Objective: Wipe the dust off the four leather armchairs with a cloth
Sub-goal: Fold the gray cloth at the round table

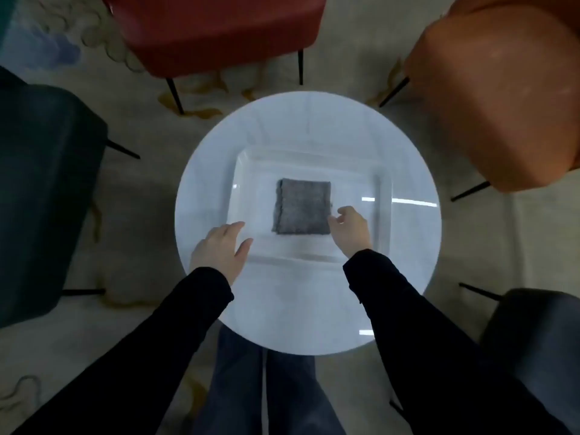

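- At the round white table point(282, 302), I have both hands out over a clear tray point(251, 183) set at its centre. A folded grey cloth point(303, 207) lies flat in the middle of the tray, within equal reach of either arm.
- My right hand point(350, 229) sits just beside the cloth's near right corner. Its grip is apart, with thumb and forefinger half curled and nothing between them. I cannot tell whether the thumb touches the fabric. The pose reads as a pinch about to be made on that corner, the easiest place to lift a flat fold.
- My left hand point(219, 246) lies at the tray's near left corner with fingers straight and the grip apart, holding nothing. I judge it is there to steady the light tray so it does not slide when the cloth is lifted.
- Four armchairs ring the table on a pale patterned rug point(141, 120), none of them touching it. A red armchair point(213, 29) stands ahead and an orange armchair point(502, 98) ahead to the right. A dark green armchair point(44, 183) is on the left and a grey armchair point(533, 334) near on the right.
- The cloth is not yet picked up, so by my reading no chair has been wiped and the task is at its opening step.
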`<action>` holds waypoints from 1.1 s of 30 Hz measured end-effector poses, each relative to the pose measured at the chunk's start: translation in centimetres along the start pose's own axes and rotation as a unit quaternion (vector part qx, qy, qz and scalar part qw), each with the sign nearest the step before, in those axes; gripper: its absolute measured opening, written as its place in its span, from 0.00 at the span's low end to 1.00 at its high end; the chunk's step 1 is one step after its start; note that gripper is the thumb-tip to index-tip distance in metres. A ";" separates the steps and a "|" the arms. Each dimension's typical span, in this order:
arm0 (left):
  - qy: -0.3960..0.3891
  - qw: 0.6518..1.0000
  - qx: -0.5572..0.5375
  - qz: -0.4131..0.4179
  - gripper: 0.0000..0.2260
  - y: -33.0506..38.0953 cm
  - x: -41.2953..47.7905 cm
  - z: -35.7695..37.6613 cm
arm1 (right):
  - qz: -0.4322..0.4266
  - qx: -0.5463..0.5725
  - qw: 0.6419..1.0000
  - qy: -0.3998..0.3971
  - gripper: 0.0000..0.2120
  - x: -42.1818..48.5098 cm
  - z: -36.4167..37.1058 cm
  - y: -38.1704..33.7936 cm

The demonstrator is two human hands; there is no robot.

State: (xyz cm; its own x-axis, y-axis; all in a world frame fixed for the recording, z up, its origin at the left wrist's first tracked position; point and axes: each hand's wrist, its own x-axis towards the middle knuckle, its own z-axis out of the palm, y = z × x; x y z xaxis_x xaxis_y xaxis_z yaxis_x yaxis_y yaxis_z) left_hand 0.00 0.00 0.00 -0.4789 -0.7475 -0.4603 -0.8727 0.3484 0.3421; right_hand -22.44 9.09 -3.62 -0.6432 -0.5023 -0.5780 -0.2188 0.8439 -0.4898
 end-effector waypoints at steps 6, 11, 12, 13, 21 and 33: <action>0.019 1.000 -0.014 -0.012 0.19 -1.1 0.5 1.3 | 0.048 0.025 0.998 0.010 0.09 1.7 1.9 -1.0; 0.020 0.999 -0.023 -0.019 0.19 -1.3 0.9 0.6 | 0.058 0.066 0.996 0.020 0.15 1.7 1.9 -2.7; 0.015 0.999 -0.027 -0.021 0.19 -1.2 0.9 0.3 | 0.049 0.079 0.995 0.026 0.10 1.2 1.5 -3.4; 0.009 0.999 -0.031 -0.024 0.19 -1.0 1.0 0.0 | 0.038 0.098 0.994 0.028 0.06 0.9 1.2 -3.9; 0.020 0.980 -0.191 -0.058 0.14 2.0 0.4 -3.2 | -0.030 0.269 0.962 -0.025 0.05 -3.8 -3.3 -8.6; -0.108 0.769 -0.611 -0.151 0.17 11.1 -3.4 -8.2 | -0.073 0.522 0.841 -0.121 0.14 -12.6 -12.2 -9.2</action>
State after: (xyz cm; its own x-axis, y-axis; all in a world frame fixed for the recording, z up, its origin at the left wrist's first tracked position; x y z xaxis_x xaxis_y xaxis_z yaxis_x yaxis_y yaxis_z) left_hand -7.21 1.77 12.12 -0.3905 -0.5330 -0.7506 -0.2690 -0.7137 0.6468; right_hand -21.32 9.99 16.11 -0.4690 -0.7163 -0.5167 0.5622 0.2091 -0.8001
